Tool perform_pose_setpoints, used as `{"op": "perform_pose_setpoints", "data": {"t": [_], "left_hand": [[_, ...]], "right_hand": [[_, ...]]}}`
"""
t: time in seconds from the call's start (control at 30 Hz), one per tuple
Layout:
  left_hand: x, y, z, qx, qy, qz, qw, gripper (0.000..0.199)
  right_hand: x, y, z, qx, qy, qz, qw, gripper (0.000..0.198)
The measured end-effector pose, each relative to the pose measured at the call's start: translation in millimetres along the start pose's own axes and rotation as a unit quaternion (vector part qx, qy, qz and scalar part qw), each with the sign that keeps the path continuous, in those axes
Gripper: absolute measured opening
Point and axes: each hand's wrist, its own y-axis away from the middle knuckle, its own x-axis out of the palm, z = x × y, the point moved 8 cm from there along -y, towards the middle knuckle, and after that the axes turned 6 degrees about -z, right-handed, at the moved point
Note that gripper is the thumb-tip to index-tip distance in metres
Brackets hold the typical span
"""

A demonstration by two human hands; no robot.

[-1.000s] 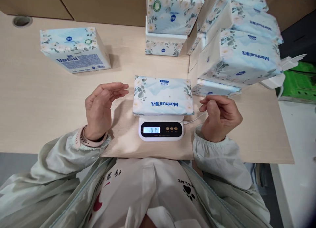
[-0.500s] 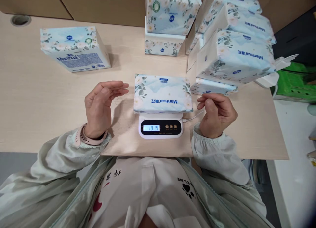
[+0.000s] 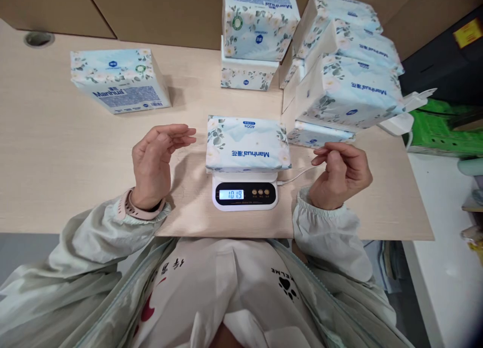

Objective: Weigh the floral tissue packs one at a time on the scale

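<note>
A pack of tissues [image 3: 247,142], pale blue and white with printed flowers, lies on a small white digital scale [image 3: 245,205]. The scale's lit display reads 101.9. To the left of the pack, my left hand [image 3: 154,162] is held in the air, fingers stretched out toward it without touching. My right hand [image 3: 341,174] hovers to the right of the pack, apart from it, with its fingers loosely bent and nothing held. It is near the white cable that runs from the scale.
Tissue packs [image 3: 347,91] are stacked at the back right, beside another stack [image 3: 260,31] at the back middle. A single pack [image 3: 121,81] stands at the back left. Beyond the table's right edge are a white power strip [image 3: 400,121] and a green crate [image 3: 445,129].
My right hand has moved a little to the right, farther from the pack. The view has shifted slightly. My left hand, the pack and the reading stay as they were.
</note>
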Motion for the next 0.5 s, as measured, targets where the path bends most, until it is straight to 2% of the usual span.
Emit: {"op": "perform_pose_setpoints", "data": {"t": [0.2,0.33,0.37,0.4,0.43,0.5], "left_hand": [[-1.1,-4.7,2.5,0.004,-0.006,-0.006,1.0,0.028],[-16.2,2.2,-8.0,0.032,-0.002,-0.065,0.997,0.016],[-21.8,7.2,-10.3,0.031,-0.007,-0.076,0.997,0.015],[-25.7,13.0,-10.7,0.02,-0.022,-0.071,0.997,0.017],[-27.1,19.2,-8.6,-0.003,-0.046,-0.046,0.998,0.021],[-23.4,32.7,1.1,-0.069,-0.099,0.04,0.992,0.033]], "right_hand": [[-10.2,-3.8,-3.2,-0.003,-0.017,-0.062,0.998,0.014],[-25.8,5.6,4.4,0.013,-0.024,-0.111,0.993,0.016],[-26.5,9.6,6.8,0.032,-0.007,-0.088,0.996,0.018],[-23.1,14.6,8.9,0.052,0.019,-0.036,0.998,0.021],[-16.6,21.2,10.9,0.071,0.048,0.037,0.996,0.025],[0.5,38.7,15.9,0.084,0.098,0.2,0.971,0.039]]}}
